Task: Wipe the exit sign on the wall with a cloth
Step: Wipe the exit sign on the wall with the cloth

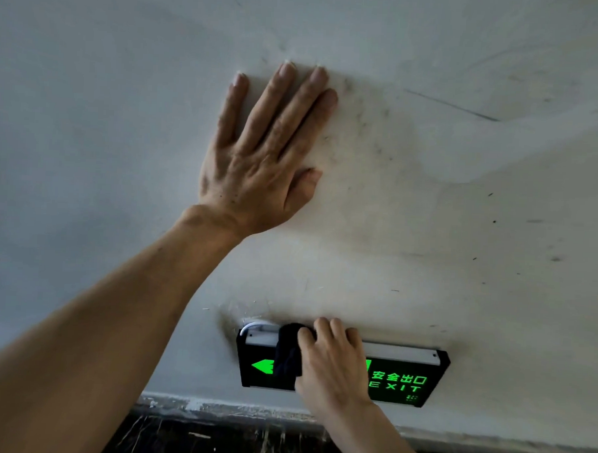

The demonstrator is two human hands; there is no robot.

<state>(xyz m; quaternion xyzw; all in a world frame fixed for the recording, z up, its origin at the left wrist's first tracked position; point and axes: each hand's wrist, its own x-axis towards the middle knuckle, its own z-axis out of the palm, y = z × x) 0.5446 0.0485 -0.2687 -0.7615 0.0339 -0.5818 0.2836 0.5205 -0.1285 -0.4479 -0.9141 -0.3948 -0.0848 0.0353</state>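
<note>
On wall (463, 199), left to right: left hand (259, 156), flat and spread wide against pale scuffed plaster, holding nothing, well above sign. Low on wall, just above dark skirting (213, 438): exit sign (404, 381), black casing, green arrow at left end, green lettering at right. Dark cloth (287, 352) over sign's top-left edge, pressed there by right hand (333, 361), grip closed on cloth.

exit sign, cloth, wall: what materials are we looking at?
Exit sign: probably black plastic housing with a pale, possibly metal top rail; glossy face, backlit green legend.
Cloth: dark, soft fabric, matte, draping in folds under the right hand.
Wall: painted plaster, matte off-white, scuffed and streaked.
</note>
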